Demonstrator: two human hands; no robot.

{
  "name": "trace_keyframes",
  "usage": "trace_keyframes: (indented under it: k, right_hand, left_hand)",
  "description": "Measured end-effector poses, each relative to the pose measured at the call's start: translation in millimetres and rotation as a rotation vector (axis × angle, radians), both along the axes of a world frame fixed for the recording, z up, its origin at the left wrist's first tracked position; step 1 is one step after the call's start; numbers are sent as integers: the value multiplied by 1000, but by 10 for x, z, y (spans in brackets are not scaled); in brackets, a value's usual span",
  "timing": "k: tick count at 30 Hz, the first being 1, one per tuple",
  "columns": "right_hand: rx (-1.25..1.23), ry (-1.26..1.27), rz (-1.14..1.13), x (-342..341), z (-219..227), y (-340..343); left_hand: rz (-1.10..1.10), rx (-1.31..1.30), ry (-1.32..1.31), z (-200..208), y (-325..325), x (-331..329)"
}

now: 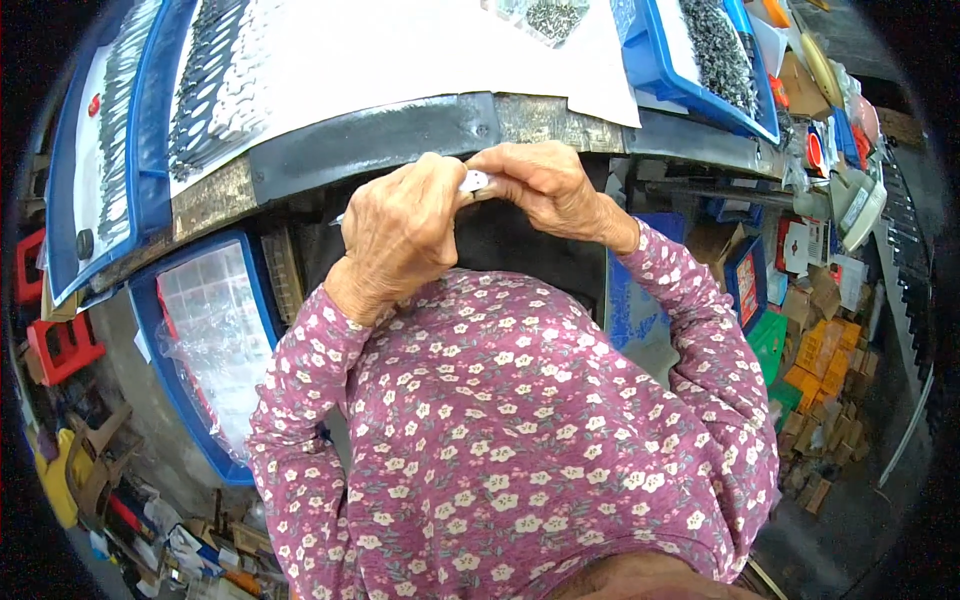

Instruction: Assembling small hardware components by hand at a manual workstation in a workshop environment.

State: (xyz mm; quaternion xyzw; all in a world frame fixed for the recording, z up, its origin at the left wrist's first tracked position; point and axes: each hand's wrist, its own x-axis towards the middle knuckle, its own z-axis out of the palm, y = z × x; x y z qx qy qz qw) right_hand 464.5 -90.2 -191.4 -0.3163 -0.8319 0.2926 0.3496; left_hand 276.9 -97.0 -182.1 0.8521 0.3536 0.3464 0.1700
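My hands meet just in front of the worktable's near edge. Between them is a small white part (474,181) with tiny dark holes, most of it covered by fingers. My left hand (398,228) is closed around it, and a thin pale tip pokes out at that hand's left side; I cannot tell whether it belongs to the same piece. The thumb and fingers of my right hand (548,188) pinch the part's right end. On the table beyond, dark and white slim parts (225,85) lie in rows on a white sheet (390,50).
A blue tray (150,200) of slim parts stands at the left, another blue tray (655,65) of small dark pieces at the right. Small metal pieces (553,20) sit at the back. Below left is a blue bin (262,290) with clear plastic boxes. Cardboard pieces (825,430) clutter the right floor.
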Motion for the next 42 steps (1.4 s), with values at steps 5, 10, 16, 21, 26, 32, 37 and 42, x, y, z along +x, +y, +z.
trace_keyframes:
  k: [5,10,16,21,26,32,37,42]
  right_hand:
    - [51,4,-28,86,69,96]
    - [-9,7,-76,188,226,145]
    - [-368,-14,-9,435,614,430]
    - [-25,-85,-584,778,600,952]
    - [236,-298,-555,903,372,1306]
    - [382,-413,-544,776,297,1408]
    - [394,-468,-552,782,251,1445]
    - [292,-391,-561,815,270,1425]
  left_hand:
    - [-29,76,-7,71,133,73]
    - [-22,77,17,196,232,194]
    - [-25,-18,-58,377,331,269]
    - [24,-120,-189,482,390,299]
    - [75,-356,-309,526,391,292]
    - [112,-452,-316,541,414,290]
    - [99,-508,-380,549,443,297]
    - [70,-646,-523,517,479,281]
